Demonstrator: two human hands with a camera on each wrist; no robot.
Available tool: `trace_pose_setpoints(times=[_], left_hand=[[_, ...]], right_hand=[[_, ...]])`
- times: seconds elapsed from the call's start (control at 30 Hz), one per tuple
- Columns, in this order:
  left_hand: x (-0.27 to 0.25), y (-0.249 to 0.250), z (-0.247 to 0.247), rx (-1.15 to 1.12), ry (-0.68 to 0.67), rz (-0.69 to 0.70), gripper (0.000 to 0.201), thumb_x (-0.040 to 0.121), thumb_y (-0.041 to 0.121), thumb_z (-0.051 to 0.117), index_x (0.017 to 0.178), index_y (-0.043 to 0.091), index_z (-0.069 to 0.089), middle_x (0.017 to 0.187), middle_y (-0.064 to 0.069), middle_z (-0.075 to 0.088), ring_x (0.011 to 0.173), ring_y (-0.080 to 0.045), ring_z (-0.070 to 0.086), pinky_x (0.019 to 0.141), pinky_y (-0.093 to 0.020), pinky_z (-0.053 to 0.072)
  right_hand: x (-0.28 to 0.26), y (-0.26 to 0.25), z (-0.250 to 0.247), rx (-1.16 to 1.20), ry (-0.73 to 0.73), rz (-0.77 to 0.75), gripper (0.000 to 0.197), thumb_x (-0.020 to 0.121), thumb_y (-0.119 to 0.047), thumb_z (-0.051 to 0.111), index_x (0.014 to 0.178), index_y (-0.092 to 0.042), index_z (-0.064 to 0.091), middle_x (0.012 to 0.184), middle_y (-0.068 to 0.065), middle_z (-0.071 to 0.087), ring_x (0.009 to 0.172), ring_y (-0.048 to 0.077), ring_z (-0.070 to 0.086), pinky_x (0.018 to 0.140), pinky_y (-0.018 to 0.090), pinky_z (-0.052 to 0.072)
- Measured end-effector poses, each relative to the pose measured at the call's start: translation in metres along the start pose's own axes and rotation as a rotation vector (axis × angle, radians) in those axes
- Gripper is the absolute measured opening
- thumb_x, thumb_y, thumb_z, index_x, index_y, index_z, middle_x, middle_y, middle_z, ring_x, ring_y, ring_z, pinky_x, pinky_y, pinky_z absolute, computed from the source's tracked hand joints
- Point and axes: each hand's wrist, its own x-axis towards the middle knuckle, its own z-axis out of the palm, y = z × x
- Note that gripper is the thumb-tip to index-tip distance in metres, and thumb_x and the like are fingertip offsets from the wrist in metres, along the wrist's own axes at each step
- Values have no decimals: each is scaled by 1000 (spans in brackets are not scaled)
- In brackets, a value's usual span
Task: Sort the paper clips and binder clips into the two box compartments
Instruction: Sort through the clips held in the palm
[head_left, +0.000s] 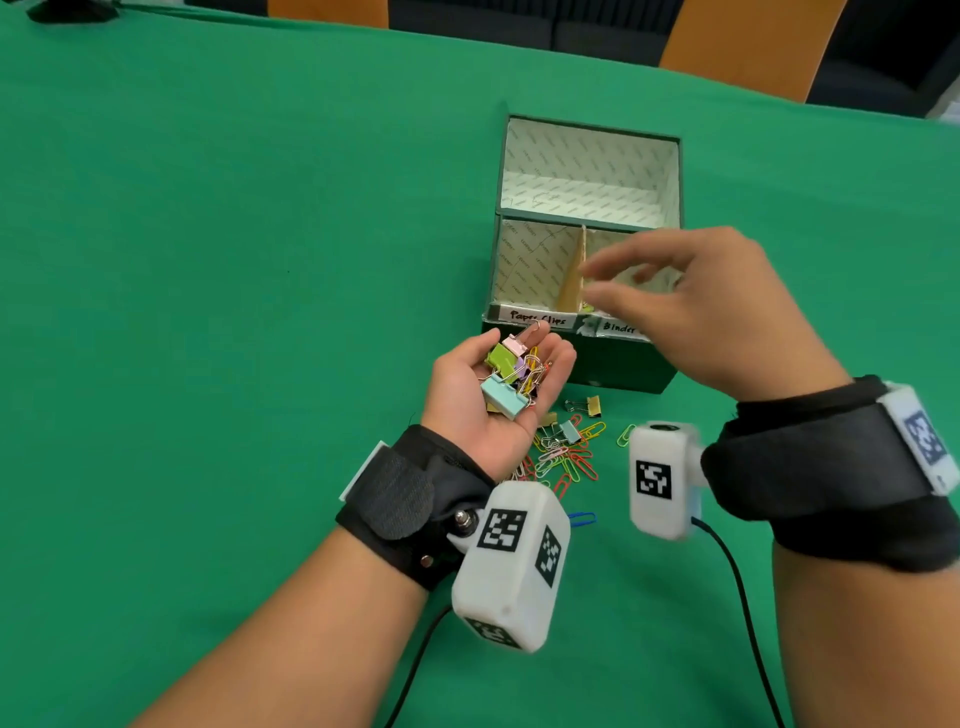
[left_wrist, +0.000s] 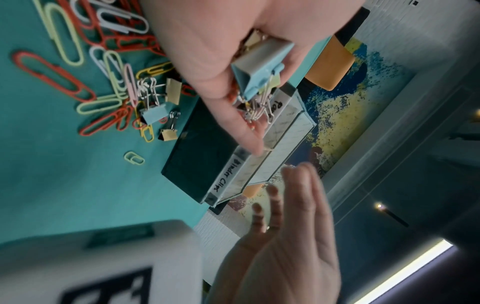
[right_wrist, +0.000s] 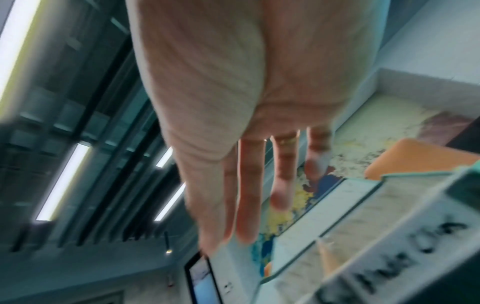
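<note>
Cupping a mixed heap of binder clips (head_left: 501, 387) and paper clips, the left hand (head_left: 485, 400) is facing palm up just in front of the box (head_left: 587, 260), fingers loosely curled around the heap. The right hand (head_left: 696, 306) is hovering over the compartment labelled for binder clips, blurred, its fingers spread and holding nothing visible. More clips (head_left: 569, 457) are lying loose on the green table (head_left: 234, 260) beside the box.

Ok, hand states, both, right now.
Left hand: palm up, cupped around a heap of binder clips and paper clips.
Right hand: open, fingers spread over the box, holding nothing.
</note>
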Motion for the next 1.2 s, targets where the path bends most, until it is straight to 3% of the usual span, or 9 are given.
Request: trace_pose_setpoints(times=[0.07,0.17,0.27,0.57,0.7,0.83,0.97,1.1,1.2], left_hand=[[1,1,0,17,31,26,34,96,19,44,88,-7,65,82,-18,68,71,-27,68,69,-36,58],[-1,0,1,68,74,28,23,97,21,44,90,4,58,65,-11,65,57,-23,68,55,-27,58],[-2,-2,-1,86,97,26,18,97,24,45,89,10,53,56,-6,57,46,-18,62,47,-22,52],[0,-1,0,33,71,24,23,96,24,46,93,3,58,65,-11,64,55,-21,66,54,-27,57],[2,0,0,34,47,45,22,95,22,45,94,4,57,82,-12,62,80,-22,63,85,-32,50],[2,-1,-2,54,54,35,25,94,23,47,83,5,60,78,-10,62,66,-21,63,70,-28,54],[1,-2,-4,86,33,18,29,95,27,45,90,3,61,82,-12,62,74,-24,62,72,-32,50],[1,-1,-2,35,12,23,32,96,24,43,84,0,61,74,-15,64,64,-24,65,60,-28,56],[1,-2,-1,36,-16,40,41,97,22,41,80,-6,66,78,-20,68,66,-28,69,69,-32,57]], right_hand=[[-8,-22,2,2,-209,-66,10,75,-39,78,84,-37,74,73,-24,67,72,-2,56,63,15,40],[-15,-36,20,-98,-378,-87,21,66,-41,83,85,-37,73,74,-16,66,68,-2,59,68,19,49],[-16,-38,39,-229,-357,-88,29,65,-40,81,91,-37,69,76,-13,64,73,7,61,73,32,54],[-18,-41,35,-213,-316,-47,27,69,-30,68,94,-38,70,71,-12,66,70,8,63,71,33,55],[-16,-38,29,-145,-319,-11,25,71,-24,65,92,-33,75,61,-13,63,61,1,58,64,22,50],[-15,-34,32,-177,-358,-17,18,70,-33,74,87,-32,73,65,-11,64,63,4,58,63,28,51],[-14,-31,41,-293,-370,-44,28,68,-40,78,93,-37,65,69,-10,55,67,10,52,60,29,40],[-12,-27,37,-226,-314,-50,19,71,-38,74,89,-32,70,68,-11,58,64,6,54,62,29,48],[-9,-24,28,-99,-288,-36,12,76,-34,72,87,-29,73,64,-11,62,53,-1,52,52,12,42]])
